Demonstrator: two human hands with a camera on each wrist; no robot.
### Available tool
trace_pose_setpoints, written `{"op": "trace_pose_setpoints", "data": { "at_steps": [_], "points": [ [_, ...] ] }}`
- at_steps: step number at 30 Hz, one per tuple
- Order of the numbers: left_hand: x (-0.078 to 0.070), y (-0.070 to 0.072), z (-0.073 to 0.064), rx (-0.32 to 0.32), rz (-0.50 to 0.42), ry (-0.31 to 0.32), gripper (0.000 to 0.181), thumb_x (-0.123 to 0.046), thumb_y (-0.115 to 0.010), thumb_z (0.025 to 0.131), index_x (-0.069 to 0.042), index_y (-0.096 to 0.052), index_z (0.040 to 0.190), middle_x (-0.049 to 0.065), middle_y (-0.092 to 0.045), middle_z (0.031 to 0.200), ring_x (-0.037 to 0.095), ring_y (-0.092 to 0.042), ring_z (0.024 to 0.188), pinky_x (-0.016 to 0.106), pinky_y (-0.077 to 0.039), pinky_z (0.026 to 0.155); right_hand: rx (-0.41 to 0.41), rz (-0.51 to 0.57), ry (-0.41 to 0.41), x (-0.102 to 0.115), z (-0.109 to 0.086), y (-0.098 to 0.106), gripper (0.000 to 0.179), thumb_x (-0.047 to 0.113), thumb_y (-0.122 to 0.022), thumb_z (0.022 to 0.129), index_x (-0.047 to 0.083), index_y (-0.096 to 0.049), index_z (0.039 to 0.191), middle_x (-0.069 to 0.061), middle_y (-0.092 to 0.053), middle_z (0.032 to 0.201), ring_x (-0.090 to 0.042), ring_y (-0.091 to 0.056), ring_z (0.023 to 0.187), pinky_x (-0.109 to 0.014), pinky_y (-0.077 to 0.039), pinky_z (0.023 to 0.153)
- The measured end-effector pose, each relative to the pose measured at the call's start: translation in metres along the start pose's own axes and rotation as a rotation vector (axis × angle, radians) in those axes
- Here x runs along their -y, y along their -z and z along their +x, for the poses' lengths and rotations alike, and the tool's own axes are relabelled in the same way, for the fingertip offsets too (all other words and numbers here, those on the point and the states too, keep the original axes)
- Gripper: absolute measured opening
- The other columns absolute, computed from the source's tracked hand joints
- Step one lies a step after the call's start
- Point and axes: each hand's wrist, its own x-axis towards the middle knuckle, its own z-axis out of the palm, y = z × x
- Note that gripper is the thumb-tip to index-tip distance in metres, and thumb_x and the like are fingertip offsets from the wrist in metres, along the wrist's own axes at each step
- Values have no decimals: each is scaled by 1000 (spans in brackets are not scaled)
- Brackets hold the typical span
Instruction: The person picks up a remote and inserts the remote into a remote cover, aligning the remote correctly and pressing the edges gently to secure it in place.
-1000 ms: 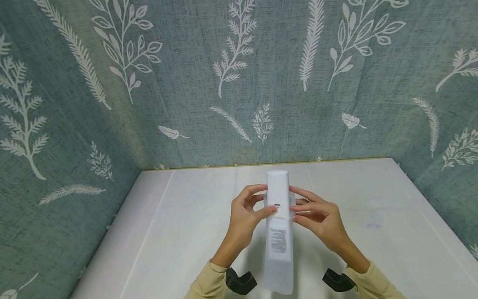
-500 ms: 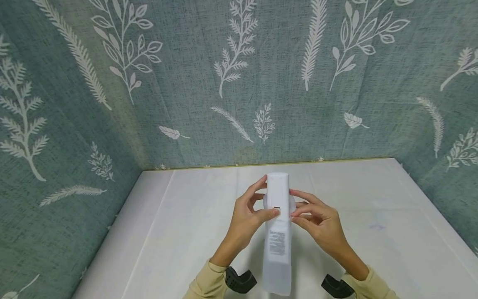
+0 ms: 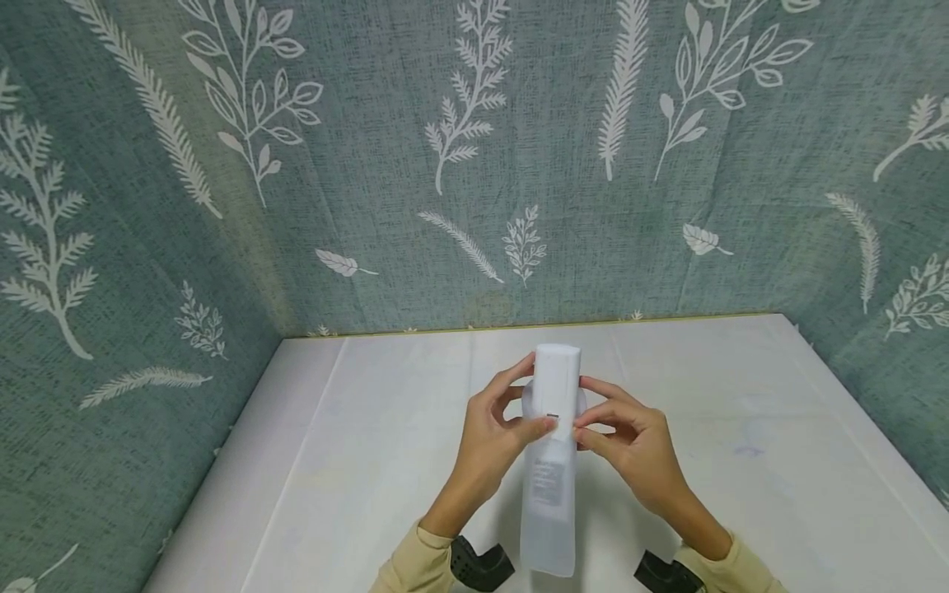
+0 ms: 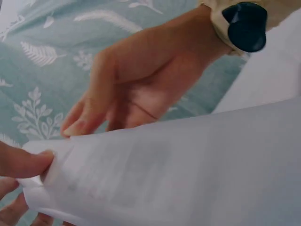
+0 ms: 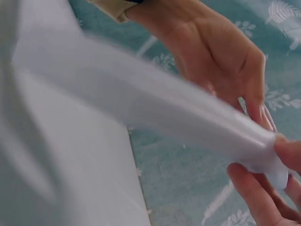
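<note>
2 pale beige sleeves [image 3: 417, 562] are worn, each with 1 curved black device [image 3: 482, 565] at the cuff.

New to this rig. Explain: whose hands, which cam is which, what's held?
No robot: a person works with bare hands, a left hand and a right hand. The wide picture comes from a head-worn camera looking forward and down; the close-ups from a black camera on each wrist. The hands hold a long, white, plastic-looking rectangular object with grey print: the left grips its left side, thumb on its face; the right pinches its right edge. Beneath is a flat white tabletop; whether the object touches it is unclear.
</note>
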Motion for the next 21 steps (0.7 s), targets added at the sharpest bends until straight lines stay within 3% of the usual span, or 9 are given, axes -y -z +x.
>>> {"op": "trace_pose_setpoints", "data": {
  "at_steps": [5,9,15,18,21],
  "points": [
    [3,-3,-6,-67,-17,23,61,8,-74,75,-13,-57,130,7,-52,127,26,-58,108,35,-56,78,-30,26,6,2,-1,-7,34,-17,-65,78,-9,-56,110,-21,-48,132,-25,-64,86,-39,-57,55],
    [5,-4,-9,-70,-48,28,54,3,-76,76,-11,-60,126,8,-50,127,25,-58,109,36,-55,81,-67,6,-15,4,2,-10,49,-16,-67,77,-6,-49,122,-16,-51,127,-22,-65,90,-38,-56,52],
    [11,4,-14,1,-63,-105,41,0,-70,83,1,-61,123,17,-49,134,28,-54,118,37,-51,89,-91,19,-12,7,7,-8,59,-18,-66,77,-4,-44,130,-13,-54,125,-22,-67,87,-38,-56,50],
    [16,8,-13,28,-48,-161,39,1,-70,82,5,-62,120,16,-51,133,29,-54,117,39,-52,87,-68,36,3,9,8,-6,63,-18,-64,78,-3,-41,135,-12,-54,125,-23,-67,86,-39,-55,47],
    [18,10,-12,16,-31,-183,29,0,-73,80,6,-68,108,14,-56,127,29,-56,114,40,-55,82,-32,60,-2,10,8,-4,67,-18,-62,80,-1,-37,140,-13,-53,125,-23,-67,85,-41,-54,46]
  ]
}}
